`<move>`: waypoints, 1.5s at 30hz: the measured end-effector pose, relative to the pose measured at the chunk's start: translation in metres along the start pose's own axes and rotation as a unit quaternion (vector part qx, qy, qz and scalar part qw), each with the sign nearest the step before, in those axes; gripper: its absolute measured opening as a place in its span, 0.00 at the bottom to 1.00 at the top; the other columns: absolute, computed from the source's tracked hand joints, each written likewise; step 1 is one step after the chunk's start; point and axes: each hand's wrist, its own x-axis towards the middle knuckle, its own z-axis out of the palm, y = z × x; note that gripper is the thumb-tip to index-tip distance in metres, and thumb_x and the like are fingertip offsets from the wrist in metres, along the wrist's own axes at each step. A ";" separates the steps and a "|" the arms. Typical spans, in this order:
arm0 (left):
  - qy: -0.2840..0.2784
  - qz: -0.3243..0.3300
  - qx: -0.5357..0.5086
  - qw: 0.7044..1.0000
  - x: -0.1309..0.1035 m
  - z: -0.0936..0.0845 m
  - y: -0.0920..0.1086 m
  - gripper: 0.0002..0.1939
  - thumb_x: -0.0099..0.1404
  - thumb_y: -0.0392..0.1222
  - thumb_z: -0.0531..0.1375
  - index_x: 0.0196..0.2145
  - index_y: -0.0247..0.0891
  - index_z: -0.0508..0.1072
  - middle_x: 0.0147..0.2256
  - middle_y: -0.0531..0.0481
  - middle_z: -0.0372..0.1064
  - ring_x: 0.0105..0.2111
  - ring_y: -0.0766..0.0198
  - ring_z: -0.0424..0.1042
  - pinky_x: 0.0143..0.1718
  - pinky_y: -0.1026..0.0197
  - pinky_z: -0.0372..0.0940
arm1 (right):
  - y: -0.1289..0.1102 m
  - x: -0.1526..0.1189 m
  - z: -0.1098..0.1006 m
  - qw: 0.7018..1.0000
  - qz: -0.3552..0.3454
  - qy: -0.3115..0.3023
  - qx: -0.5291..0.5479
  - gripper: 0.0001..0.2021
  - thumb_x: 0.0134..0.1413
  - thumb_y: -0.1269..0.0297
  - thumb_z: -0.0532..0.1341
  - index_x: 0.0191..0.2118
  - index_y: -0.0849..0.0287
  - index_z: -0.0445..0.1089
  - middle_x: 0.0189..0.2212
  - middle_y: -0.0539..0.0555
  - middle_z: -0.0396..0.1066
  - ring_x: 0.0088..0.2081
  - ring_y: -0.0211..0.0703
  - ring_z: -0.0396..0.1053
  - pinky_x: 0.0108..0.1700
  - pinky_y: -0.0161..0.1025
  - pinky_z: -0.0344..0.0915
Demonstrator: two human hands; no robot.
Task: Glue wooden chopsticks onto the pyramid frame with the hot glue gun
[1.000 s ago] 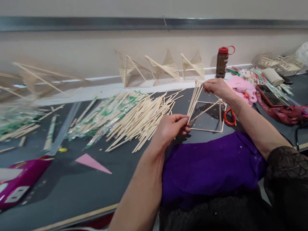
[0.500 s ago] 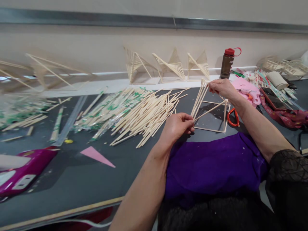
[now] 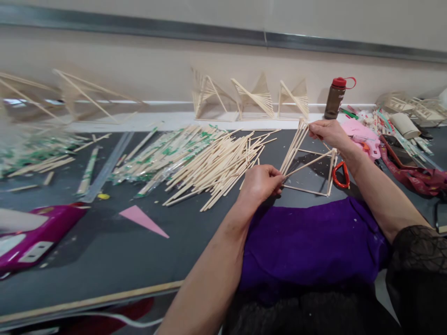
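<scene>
A small frame of thin wooden sticks [image 3: 307, 191] stands on the dark tabletop in front of me, with several sticks fanned along its left side. My left hand [image 3: 262, 184] is closed in a pinch at the lower end of these slanted sticks. At their upper end, the thumb and fingers of my right hand [image 3: 328, 133] are pinched together. The stick tips between my fingers are partly hidden. Right beside the frame lie red-handled scissors [image 3: 341, 175]. A purple cloth [image 3: 310, 242] covers the table edge and my lap below the frame.
Loose wooden sticks [image 3: 216, 165] and wrapped chopsticks [image 3: 167, 151] lie to the left. Finished stick models [image 3: 256, 100] line the wall, near a bottle [image 3: 334, 100]. A pink glue gun [image 3: 361, 137] rests at right, a magenta device [image 3: 38, 237] at far left.
The camera view has shifted slightly, so the scene sits a little further right. Both hands keep their places at the two ends of the slanted sticks.
</scene>
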 end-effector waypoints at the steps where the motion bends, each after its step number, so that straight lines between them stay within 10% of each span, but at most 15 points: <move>1: -0.001 0.000 0.005 1.000 0.000 0.000 0.000 0.04 0.59 0.33 0.61 0.29 0.33 0.75 0.20 0.49 0.72 0.19 0.64 0.74 0.22 0.65 0.67 | 0.002 0.001 0.000 1.000 -0.002 -0.001 0.004 0.10 0.53 0.71 0.61 0.22 0.64 0.72 0.18 0.48 0.66 0.21 0.30 0.58 0.29 0.32 0.59; 45: 0.005 0.033 0.073 0.997 0.000 -0.003 0.002 0.05 0.61 0.37 0.61 0.29 0.37 0.77 0.18 0.51 0.72 0.22 0.62 0.76 0.30 0.63 0.69 | 0.013 0.021 0.004 0.994 0.058 -0.016 0.089 0.13 0.59 0.61 0.66 0.25 0.60 0.77 0.21 0.50 0.72 0.24 0.33 0.67 0.31 0.30 0.65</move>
